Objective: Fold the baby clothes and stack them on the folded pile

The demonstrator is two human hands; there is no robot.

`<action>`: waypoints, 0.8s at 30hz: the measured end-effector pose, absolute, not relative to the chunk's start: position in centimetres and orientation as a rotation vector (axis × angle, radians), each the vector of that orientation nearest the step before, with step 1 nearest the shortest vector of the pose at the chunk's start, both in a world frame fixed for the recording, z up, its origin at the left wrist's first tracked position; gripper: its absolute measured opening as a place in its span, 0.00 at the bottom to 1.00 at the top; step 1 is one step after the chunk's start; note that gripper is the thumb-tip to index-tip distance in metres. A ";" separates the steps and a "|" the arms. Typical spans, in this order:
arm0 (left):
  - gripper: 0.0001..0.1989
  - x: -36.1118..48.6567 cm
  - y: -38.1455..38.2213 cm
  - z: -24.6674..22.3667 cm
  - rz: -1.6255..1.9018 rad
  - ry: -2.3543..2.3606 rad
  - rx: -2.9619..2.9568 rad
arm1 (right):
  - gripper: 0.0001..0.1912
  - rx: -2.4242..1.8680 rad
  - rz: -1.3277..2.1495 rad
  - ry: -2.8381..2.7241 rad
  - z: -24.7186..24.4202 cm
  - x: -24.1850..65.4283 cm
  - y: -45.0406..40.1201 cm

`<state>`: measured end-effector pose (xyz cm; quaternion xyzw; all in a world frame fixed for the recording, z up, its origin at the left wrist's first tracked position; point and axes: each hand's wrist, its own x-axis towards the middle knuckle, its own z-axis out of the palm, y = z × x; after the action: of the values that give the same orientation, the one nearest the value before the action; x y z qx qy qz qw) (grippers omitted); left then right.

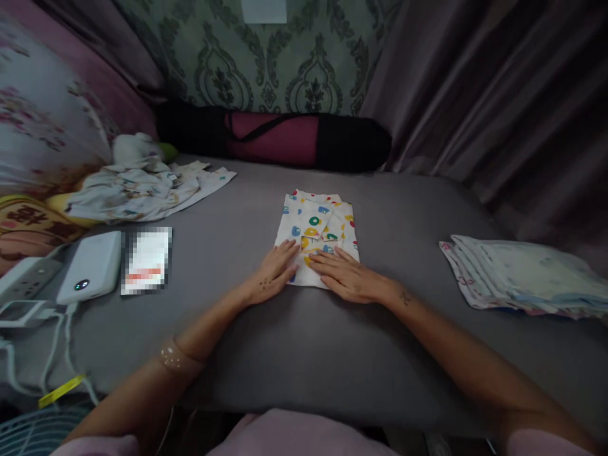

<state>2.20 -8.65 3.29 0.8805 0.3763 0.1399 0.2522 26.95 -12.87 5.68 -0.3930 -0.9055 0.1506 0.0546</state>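
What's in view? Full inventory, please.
Folded printed garment: 1, white multicoloured, centre
Folded cloth stack: 1, pale, right
Rumpled printed cloth: count unclear, white, back left
Plush toy: 1, white, back left
Cushion-like object: 1, yellow-brown, left edge
Floral fabric: 1, white-pink, upper left
Power bank: 1, white, left
Pixelated item: 1, white-orange, beside power bank
Power strip: 1, white, far left
Cables: several, white, front left
Grille: 1, blue, bottom left
Long bag: 1, black-maroon, back
Curtains: uncounted, mauve, both sides
Wallpaper: 1, green, back
Surface: 1, grey, beneath
Left hand: 1, bare, on garment
Right hand: 1, bare, on garment
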 end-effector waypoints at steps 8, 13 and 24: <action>0.26 -0.7 -8.1 3.8 0.924 1.445 1.858 | 0.28 -1.050 0.301 -2.795 4.2 22.2 -11.7; 0.26 -0.9 -8.0 4.0 0.994 1.461 1.778 | 0.28 -1.049 0.358 -2.809 4.1 22.5 -11.4; 0.25 -1.1 -7.9 4.4 1.034 1.425 1.684 | 0.29 -1.051 0.211 -2.784 4.1 16.1 -9.0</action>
<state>-1.14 -7.95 4.39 0.6486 0.5488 0.3983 0.3457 16.09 -8.97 4.06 -0.3513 -0.9302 0.0706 0.0789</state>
